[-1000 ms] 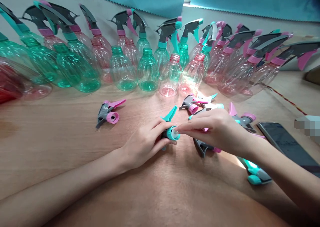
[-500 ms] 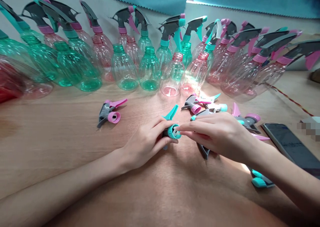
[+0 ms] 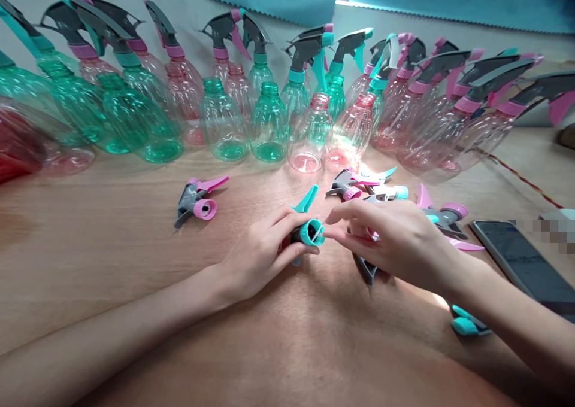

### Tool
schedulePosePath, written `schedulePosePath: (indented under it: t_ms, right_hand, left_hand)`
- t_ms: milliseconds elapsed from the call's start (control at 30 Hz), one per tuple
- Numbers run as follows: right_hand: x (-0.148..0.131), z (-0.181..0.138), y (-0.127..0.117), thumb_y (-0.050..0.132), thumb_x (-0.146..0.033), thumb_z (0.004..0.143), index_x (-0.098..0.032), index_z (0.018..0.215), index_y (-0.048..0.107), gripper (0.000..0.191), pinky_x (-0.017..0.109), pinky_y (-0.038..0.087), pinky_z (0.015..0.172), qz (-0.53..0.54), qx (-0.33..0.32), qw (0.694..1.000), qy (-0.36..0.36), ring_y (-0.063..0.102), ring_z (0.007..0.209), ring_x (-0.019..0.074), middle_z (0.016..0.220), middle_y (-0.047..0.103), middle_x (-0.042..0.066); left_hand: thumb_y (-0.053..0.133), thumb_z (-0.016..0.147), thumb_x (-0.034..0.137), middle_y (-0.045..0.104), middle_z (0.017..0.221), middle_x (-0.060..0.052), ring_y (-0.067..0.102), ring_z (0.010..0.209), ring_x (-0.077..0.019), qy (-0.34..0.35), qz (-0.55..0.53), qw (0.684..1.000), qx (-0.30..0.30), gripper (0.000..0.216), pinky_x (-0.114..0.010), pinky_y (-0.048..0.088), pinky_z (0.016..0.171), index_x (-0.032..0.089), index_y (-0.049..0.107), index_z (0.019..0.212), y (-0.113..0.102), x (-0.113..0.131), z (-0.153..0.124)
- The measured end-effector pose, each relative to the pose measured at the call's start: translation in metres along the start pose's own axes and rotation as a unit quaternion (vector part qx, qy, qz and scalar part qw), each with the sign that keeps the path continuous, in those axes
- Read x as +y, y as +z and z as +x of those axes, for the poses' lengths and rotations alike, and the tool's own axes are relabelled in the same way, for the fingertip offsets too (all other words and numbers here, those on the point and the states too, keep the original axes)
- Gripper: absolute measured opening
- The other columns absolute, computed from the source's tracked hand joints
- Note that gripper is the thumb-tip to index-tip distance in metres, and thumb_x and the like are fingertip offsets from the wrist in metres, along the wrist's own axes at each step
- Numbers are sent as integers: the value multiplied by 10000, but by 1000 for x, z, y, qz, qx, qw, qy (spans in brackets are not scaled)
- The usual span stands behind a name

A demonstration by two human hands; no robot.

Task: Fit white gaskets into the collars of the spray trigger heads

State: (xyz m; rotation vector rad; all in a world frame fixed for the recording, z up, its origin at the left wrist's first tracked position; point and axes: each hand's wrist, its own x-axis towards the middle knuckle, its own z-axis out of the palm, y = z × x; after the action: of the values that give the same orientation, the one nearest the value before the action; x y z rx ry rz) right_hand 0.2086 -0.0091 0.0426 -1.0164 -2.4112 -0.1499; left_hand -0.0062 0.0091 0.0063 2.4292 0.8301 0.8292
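Note:
My left hand [image 3: 258, 254] is wrapped round a grey spray head with a teal collar and teal trigger [image 3: 309, 227], held just above the wooden table [image 3: 135, 257] near its middle. The collar's open end faces right. My right hand [image 3: 395, 239] pinches a small pale part [image 3: 320, 233] at that open end, thumb and forefinger together. Whether the small part is inside the collar or only at its rim I cannot tell.
Several loose spray heads lie right of my hands [image 3: 359, 185], one pink-collared head [image 3: 195, 200] lies to the left. Rows of green bottles [image 3: 267, 128] and pink bottles [image 3: 314, 137], many capped, line the back. A dark phone [image 3: 521, 263] lies at right.
My left hand has tilted the teal spray head slightly upward. My right fingers have lifted a little and now pinch at the collar's opening.

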Motion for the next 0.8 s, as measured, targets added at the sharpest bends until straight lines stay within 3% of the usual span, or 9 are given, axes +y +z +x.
schedulePosePath:
  t_ms: [233, 667, 800]
  right_hand:
    - [0, 0, -2, 514, -130, 841, -178, 790, 569, 89, 205, 274, 446, -3, -22, 1000, -6, 427, 445, 79, 532, 487, -58]
    - [1, -2, 0, 506, -144, 860, -201, 896, 702, 207, 220, 320, 471, 20, -43, 999, 1, 557, 504, 112, 624, 660, 10]
    - [0, -2, 1, 523, -164, 864, -187, 901, 701, 184, 225, 324, 471, 18, -40, 999, 8, 550, 490, 116, 597, 636, 6]
  left_hand:
    - [578, 878, 203, 582, 943, -8, 551, 714, -97, -9, 2, 1000, -5, 205, -199, 443, 659, 173, 558, 1079, 0, 1, 1]
    - [597, 868, 191, 571, 946, -6, 525, 695, -93, -9, 7, 1000, -3, 267, -195, 426, 639, 181, 550, 1131, 1, -2, 0]
    - [588, 873, 195, 574, 927, -5, 525, 682, -92, -11, 7, 1000, 3, 252, -195, 429, 625, 179, 549, 1122, 1, -1, 1]
